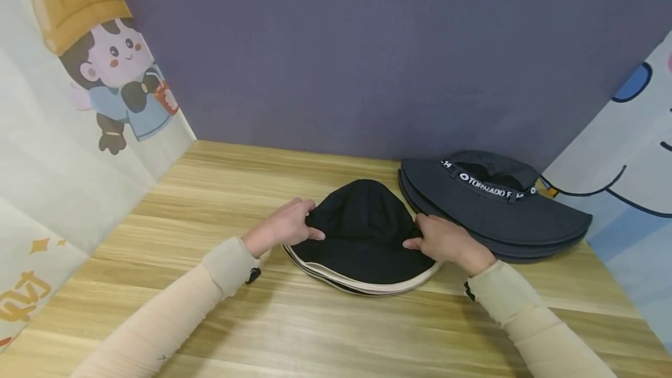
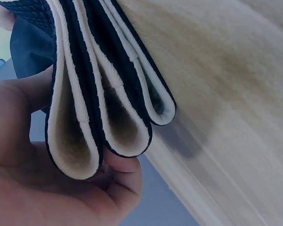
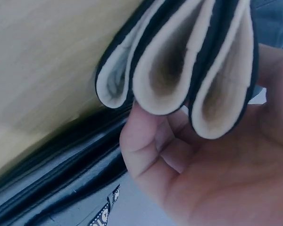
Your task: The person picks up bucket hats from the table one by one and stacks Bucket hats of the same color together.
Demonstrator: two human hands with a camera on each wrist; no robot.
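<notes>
A small stack of black bucket hats (image 1: 362, 258) with cream brim edges lies on the table in front of me, brims folded flat. My left hand (image 1: 286, 227) pinches the stack's left side, thumb on top. On the opposite side my right hand (image 1: 446, 239) pinches it the same way. Three folded brim loops show in the left wrist view, where the fingers (image 2: 125, 179) curl beneath the upper two and the lowest loop (image 2: 162, 113) lies outside them. The right wrist view likewise shows fingers (image 3: 146, 146) curled under the upper loops, with the lowest loop (image 3: 113, 89) beyond the fingertips.
Dark navy brimmed hats (image 1: 499, 209) with a lettered band are stacked at the back right, close beside my right hand. A grey-purple panel (image 1: 336, 57) stands behind the wooden table (image 1: 210, 191). Printed cloths (image 1: 47, 162) hang at both sides.
</notes>
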